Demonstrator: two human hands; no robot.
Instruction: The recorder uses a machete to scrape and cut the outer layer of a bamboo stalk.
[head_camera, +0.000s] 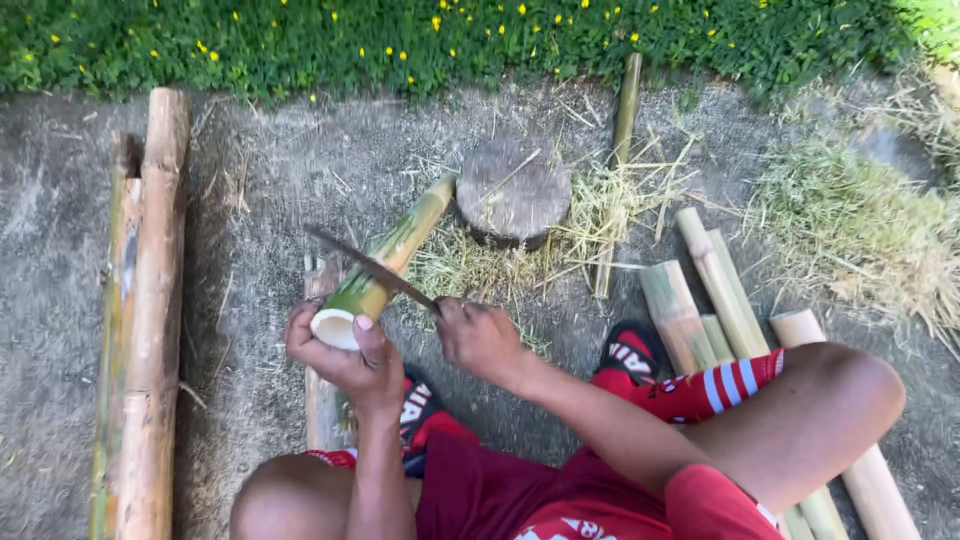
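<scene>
You sit on the grey dirt ground (270, 170). A round dark wood block (513, 190), dry yellow straw (600, 210) and long brown bamboo poles (150, 300) lie on it.

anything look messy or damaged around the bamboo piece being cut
Nothing looks broken. The left hand holds a green bamboo piece whose far end leans on a round wood block; the right hand lays a blade across it. Straw-like shavings lie scattered around the block.

The knife (372, 268) handle is concealed inside the right hand (480, 338). The long poles (145, 300) at left and the bamboo lengths (720, 300) at right run off the bottom edge. The plank (322, 400) under the left hand (345, 358) is largely covered by it.
</scene>
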